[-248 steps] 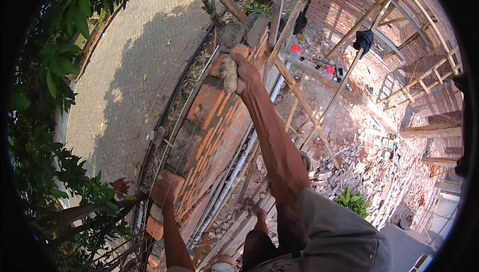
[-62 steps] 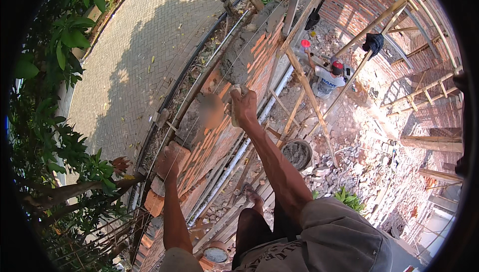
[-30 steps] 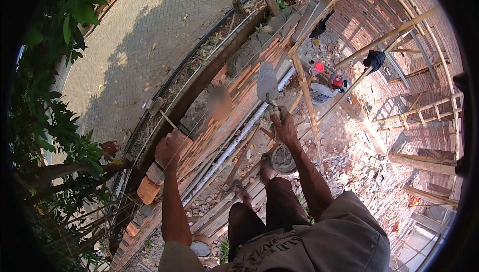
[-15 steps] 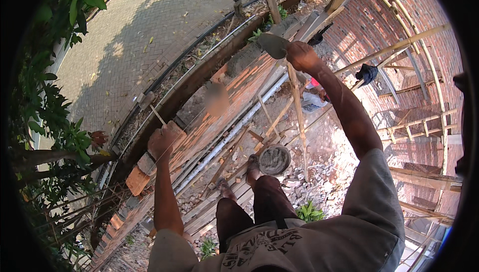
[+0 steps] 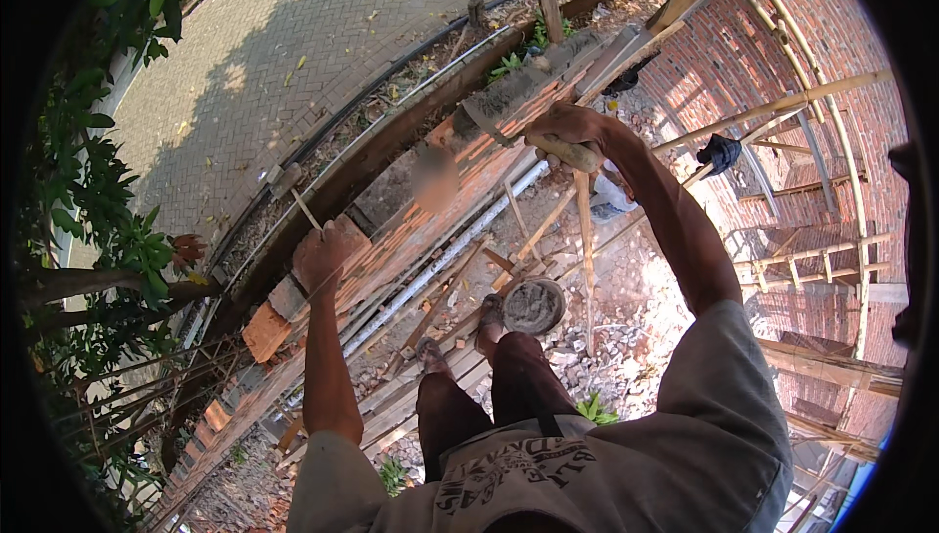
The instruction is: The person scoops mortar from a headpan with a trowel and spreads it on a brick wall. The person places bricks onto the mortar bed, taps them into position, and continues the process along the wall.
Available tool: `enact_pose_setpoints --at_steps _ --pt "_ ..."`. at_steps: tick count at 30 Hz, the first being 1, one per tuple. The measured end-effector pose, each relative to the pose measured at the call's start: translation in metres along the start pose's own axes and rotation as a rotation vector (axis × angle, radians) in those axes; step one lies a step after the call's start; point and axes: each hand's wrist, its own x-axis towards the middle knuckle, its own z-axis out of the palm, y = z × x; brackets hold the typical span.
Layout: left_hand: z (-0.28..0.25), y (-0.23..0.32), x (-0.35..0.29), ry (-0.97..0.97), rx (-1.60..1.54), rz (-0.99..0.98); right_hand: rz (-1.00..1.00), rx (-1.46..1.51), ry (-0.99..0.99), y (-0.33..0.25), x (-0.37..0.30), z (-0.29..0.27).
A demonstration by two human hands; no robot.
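Observation:
My right hand (image 5: 567,132) is closed around the wooden handle of a trowel (image 5: 485,122), whose blade is turned nearly edge-on over the mortar (image 5: 528,81) on a low brick wall (image 5: 479,166). To the left, my left hand (image 5: 321,251) grips the thin pale handle of what looks like a hammer (image 5: 286,179), its blocky head pointing away from me. That hand is beside a brick (image 5: 350,234) on top of the wall. Further toward me along the wall sits an orange brick (image 5: 265,332). A blurred patch hides part of the wall between my hands.
A round tub of grey mortar (image 5: 534,307) stands by my feet, near planks (image 5: 460,377) and rubble (image 5: 587,367). A wooden post (image 5: 585,240) rises under my right hand. Beyond the wall lie a trench and a paved road (image 5: 342,34). Bamboo scaffolding (image 5: 831,122) fronts a brick wall at right.
My right hand has come down and nearer, and the trowel has turned from its blade lying broad in view to nearly edge-on. My left hand has risen slightly in view, still gripping its tool.

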Motion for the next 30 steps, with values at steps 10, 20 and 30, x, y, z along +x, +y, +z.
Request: enact_pose_setpoints --at_steps 10,20,30 --pt "0.015 -0.013 -0.001 0.319 0.328 0.370 -0.794 -1.640 1.003 0.000 0.036 -0.067" --pt "0.016 -0.014 0.001 0.497 0.459 0.501 -0.531 -2.234 0.826 0.014 0.079 -0.040" --pt "0.021 -0.020 0.002 0.310 0.072 0.205 -0.817 -2.007 0.681 0.033 0.052 0.062"
